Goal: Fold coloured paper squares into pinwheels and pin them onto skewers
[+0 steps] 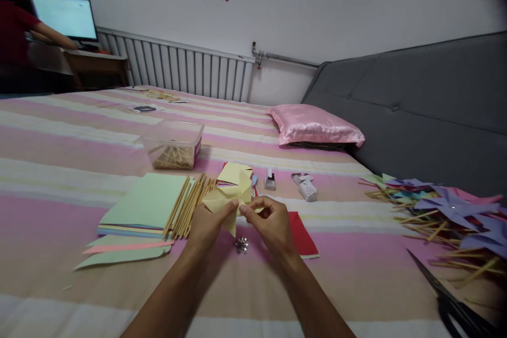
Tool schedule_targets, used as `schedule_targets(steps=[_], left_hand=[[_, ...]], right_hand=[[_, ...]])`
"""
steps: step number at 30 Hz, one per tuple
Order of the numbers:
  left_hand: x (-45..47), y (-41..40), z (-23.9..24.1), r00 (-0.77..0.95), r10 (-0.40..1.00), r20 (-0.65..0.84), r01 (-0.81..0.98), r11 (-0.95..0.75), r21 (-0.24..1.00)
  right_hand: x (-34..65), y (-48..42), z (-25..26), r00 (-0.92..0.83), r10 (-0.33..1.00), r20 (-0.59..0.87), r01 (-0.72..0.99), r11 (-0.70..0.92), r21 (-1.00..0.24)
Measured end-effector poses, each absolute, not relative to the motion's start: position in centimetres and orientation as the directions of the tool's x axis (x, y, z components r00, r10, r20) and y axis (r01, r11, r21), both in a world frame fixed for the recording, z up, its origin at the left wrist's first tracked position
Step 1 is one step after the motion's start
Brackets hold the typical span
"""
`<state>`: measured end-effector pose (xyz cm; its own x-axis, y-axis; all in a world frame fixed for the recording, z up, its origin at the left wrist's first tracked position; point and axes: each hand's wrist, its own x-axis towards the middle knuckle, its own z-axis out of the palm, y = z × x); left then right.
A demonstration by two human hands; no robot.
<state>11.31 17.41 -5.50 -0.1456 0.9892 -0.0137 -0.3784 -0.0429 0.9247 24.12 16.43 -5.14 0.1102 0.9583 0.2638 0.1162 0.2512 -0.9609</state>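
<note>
Both my hands meet over a striped bedspread point(59, 169). My left hand point(208, 222) and my right hand point(269, 222) pinch a folded yellow paper piece point(232, 195), shaped like a pinwheel, between fingertips. Below the hands lies a small silvery cluster of pins point(241, 245). A red paper sheet point(303, 235) lies under my right wrist. Left of my hands, several wooden sticks point(188, 206) rest on a stack of pastel paper sheets point(146, 203).
A clear plastic box point(173, 142) holding sticks stands further back. A heap of finished pinwheels point(451, 216) lies at the right, black scissors point(451, 298) near the lower right. A pink pillow point(315, 125), small white items point(304, 186), a grey headboard, a radiator and a person at a monitor in the far left.
</note>
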Motion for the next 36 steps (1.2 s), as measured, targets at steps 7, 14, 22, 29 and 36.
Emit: schedule_targets(steps=[7, 14, 22, 29, 36], left_hand=[[11.1, 17.3, -4.9, 0.024, 0.998, -0.063, -0.467, 0.067, 0.882], [11.0, 17.1, -5.1, 0.178, 0.984, -0.034, -0.411, 0.105, 0.905], [10.7, 17.1, -5.9, 0.224, 0.972, -0.073, -0.324, 0.145, 0.935], [10.7, 17.4, -6.5, 0.235, 0.968, -0.085, -0.251, 0.145, 0.957], [10.5, 17.7, -7.1, 0.262, 0.962, -0.073, -0.189, 0.125, 0.974]], right_hand=[[26.6, 17.4, -4.7, 0.046, 0.945, 0.323, -0.025, 0.324, -0.946], [28.7, 17.2, -3.9, -0.194, 0.934, 0.300, 0.203, 0.338, -0.919], [29.4, 17.1, -3.6, -0.329, 0.890, 0.315, 0.302, 0.416, -0.858], [29.4, 17.3, -3.9, -0.355, 0.898, 0.261, 0.312, 0.377, -0.872], [28.9, 17.2, -4.0, -0.288, 0.919, 0.268, 0.428, 0.374, -0.823]])
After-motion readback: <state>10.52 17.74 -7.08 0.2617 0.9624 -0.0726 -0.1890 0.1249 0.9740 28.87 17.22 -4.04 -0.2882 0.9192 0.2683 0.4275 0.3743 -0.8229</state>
